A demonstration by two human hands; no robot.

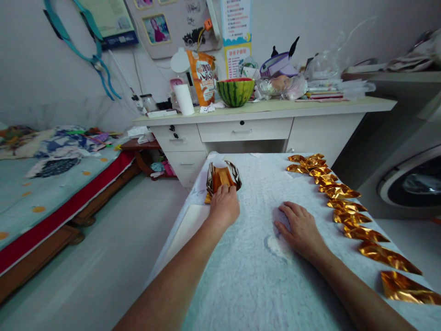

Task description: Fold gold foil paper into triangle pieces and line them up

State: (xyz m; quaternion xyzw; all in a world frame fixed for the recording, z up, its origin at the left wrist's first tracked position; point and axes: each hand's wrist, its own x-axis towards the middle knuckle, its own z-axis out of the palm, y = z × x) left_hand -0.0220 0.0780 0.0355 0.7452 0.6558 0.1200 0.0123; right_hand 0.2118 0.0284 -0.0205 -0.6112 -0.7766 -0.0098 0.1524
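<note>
At the far left of the cloth-covered table, my left hand [224, 204] has its fingers curled down on the near part of a stack of shiny gold foil paper [222, 176]. The stack's side edges bend upward, and my fingertips are partly hidden against it. My right hand [299, 227] rests palm down on the pale cloth [255, 276], fingers apart and holding nothing. Along the table's right side lies a row of several folded gold foil pieces [339, 191], pointed at the ends.
A pale flat board or sheet [188, 225] lies beside my left forearm. Beyond the table stands a white desk [248, 131] bearing a halved watermelon [235, 92], an orange snack bag [203, 78] and a white paper roll [184, 99]. A bed [86, 179] is left, a washing machine [396, 138] right.
</note>
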